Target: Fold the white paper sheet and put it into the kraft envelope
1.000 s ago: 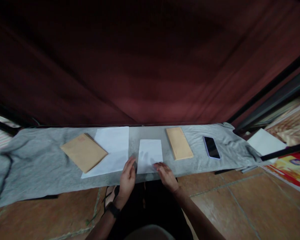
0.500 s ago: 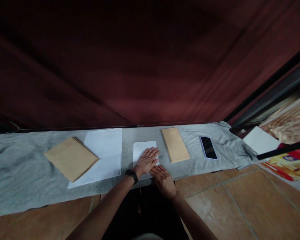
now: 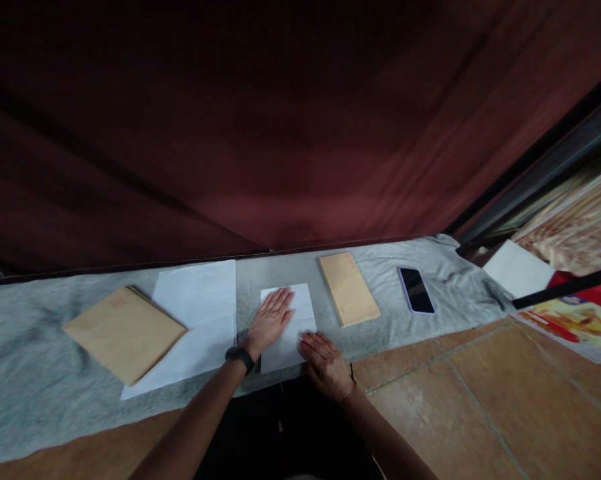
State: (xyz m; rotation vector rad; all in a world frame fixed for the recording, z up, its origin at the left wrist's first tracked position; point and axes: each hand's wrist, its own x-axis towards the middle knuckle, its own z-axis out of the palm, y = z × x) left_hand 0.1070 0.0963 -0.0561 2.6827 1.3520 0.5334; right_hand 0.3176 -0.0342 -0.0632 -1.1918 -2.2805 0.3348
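Observation:
A folded white sheet of paper (image 3: pixel 300 312) lies on the grey cloth straight in front of me. My left hand (image 3: pixel 270 320), with a dark band on its wrist, rests flat on the sheet's left part, fingers stretched out. At the near right edge of the paper, my right hand (image 3: pixel 325 363) lies palm down with its fingers extended over the border. Neither hand grips anything. To the right is a small stack of brown envelopes (image 3: pixel 349 290). Larger white sheets (image 3: pixel 200 300) lie on the left, partly covered by a pile of brown envelopes (image 3: pixel 125 333).
A phone (image 3: pixel 416 291) in a purple case lies on the cloth (image 3: pixel 20 360) at the right. Behind the narrow surface hangs a dark red curtain (image 3: pixel 300 167). A white card (image 3: pixel 519 270) and a colourful printed box (image 3: pixel 575 323) are past a dark bar. Below is a tiled floor (image 3: pixel 440 407).
My left hand has slid left across the folded paper, away from my right hand, uncovering its right part. My right hand has stayed almost in place. The view has tilted slightly.

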